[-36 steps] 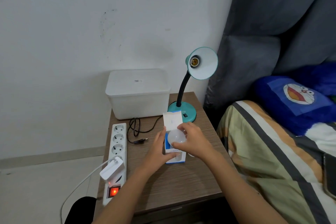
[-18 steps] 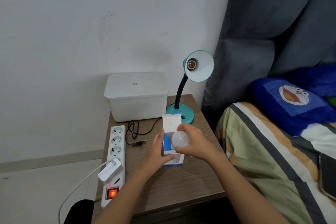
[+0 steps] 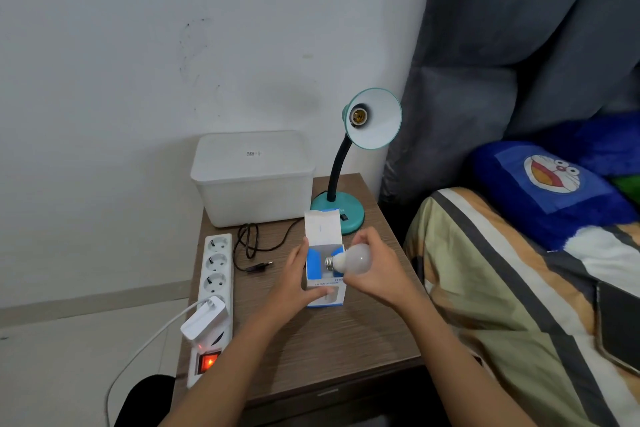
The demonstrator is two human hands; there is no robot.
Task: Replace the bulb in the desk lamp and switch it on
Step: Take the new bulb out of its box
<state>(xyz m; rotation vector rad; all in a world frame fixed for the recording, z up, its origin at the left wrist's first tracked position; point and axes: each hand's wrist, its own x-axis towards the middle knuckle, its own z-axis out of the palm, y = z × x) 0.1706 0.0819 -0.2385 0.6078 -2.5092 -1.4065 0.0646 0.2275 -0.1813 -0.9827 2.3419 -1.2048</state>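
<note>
The right hand (image 3: 377, 267) grips a white bulb (image 3: 355, 258) just outside its box (image 3: 323, 282), steadied on the table by the left hand (image 3: 294, 282); it should next be carried base-first to the lamp's empty socket (image 3: 358, 115) and turned gently.

The bulb (image 3: 353, 258) has come out of the box (image 3: 323, 274); its screw base now shows, seemingly clear of the opening.

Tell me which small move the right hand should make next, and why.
Probably carry the bulb up toward the lamp's empty socket, screw base first. The right hand holds the bulb clear of the open box, which the left hand steadies.
</note>
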